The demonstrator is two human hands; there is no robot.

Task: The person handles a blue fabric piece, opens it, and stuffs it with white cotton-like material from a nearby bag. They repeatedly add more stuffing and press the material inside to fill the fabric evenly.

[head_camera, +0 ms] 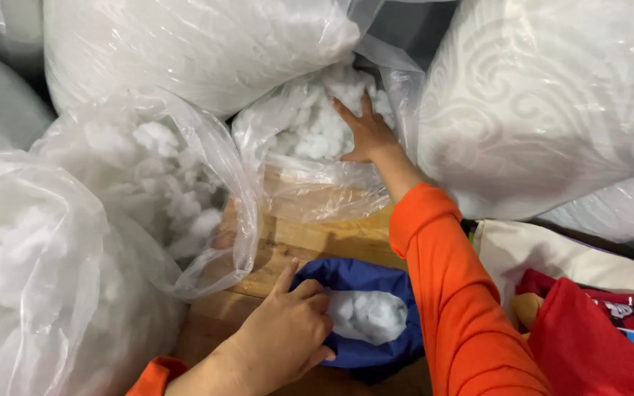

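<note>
Head view: the right hand (365, 132) reaches into an open clear plastic bag (317, 183) of white fibre stuffing (317, 125), fingers spread and released, pressed on the fluff, nothing yet grasped; the left hand (288, 334) holds the rim of a blue fabric cover (361, 279) on the wooden worktop (295, 246), fingers curled around the cloth, its mouth open and partly filled with stuffing; the step looks like gathering filling, and taking a tuft calls for closing the fingers; the stuffing is soft and clumpy, the plastic thin and crinkled.
</note>
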